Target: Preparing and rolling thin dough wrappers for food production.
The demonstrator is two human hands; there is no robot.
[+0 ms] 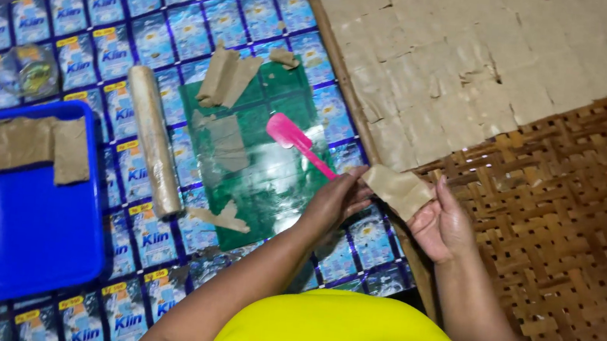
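Both hands are on one thin tan square [397, 189], held up just over the near-left edge of the woven tray [576, 222]. The left hand [334, 204] pinches the square's left corner with thumb and fingertips closed on it. The right hand [442, 224] has its fingers curled under and around the right side, thumb on top. So the piece is gripped from both ends, slightly tilted, with its long side running left to right between the two hands. Neither hand is really nearer; they share it.

The bit that matters: the laid squares [465, 60] cover the far part of the tray, and their ragged near edge sits just beyond the held piece, a little to the right. Bare weave lies right next to the right hand, so the open spot is away from the body rather than sideways.

Off to the left there's a green sheet [266, 167] on a mat of blue sachets [105, 52], with a pink spatula [295, 141] lying on it, handle pointing toward the left hand and almost touching it. Some tan scraps [227, 76] are scattered on the sheet, a roller [152, 140] lies beside it, and a blue tub [18, 238] with more tan pieces sits at the far left.
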